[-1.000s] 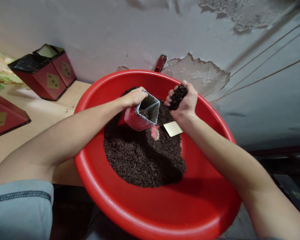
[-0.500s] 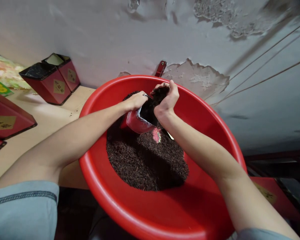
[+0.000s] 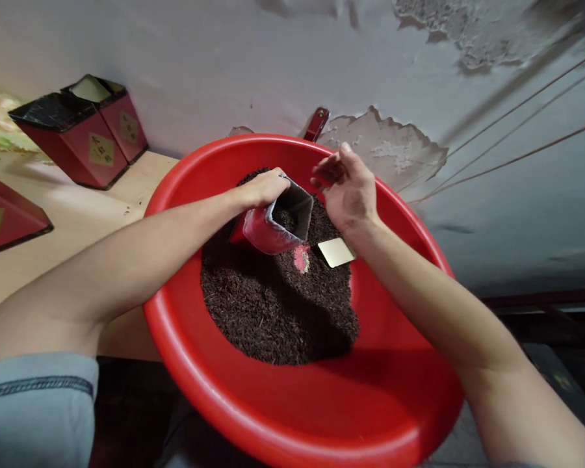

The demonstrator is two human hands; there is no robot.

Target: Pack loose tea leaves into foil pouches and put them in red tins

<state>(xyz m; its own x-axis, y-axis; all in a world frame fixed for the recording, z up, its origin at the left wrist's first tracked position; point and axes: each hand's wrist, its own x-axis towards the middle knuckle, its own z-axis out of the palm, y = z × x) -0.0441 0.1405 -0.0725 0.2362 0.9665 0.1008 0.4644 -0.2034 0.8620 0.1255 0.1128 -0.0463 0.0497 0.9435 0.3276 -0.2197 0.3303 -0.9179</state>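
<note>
My left hand (image 3: 269, 186) grips the rim of a pink, square-mouthed tin (image 3: 273, 237) that lies tilted in the basin, its opening facing right. Some dark, loose tea leaves show inside the tin. Under it, a broad heap of the same tea leaves (image 3: 273, 325) covers part of the floor of a big red plastic basin (image 3: 394, 416). My right hand (image 3: 348, 188) hovers just right of the tin's mouth, palm turned toward it, fingers curved and apart with nothing in them. Below that hand a pale gold card-like piece (image 3: 336, 252) rests on the leaves, near a pink patch (image 3: 301, 258).
Two red tins with black tops (image 3: 80, 140) stand on the wooden table (image 3: 112, 201) at left, another red tin (image 3: 10, 218) nearer me. A peeling wall (image 3: 199, 65) rises behind the basin; cords (image 3: 507, 156) run along it at right.
The leaves cupped in my right hand are gone from it, and the hand has moved right, away from the tin. More of the tin's inside and the gold piece now show.
</note>
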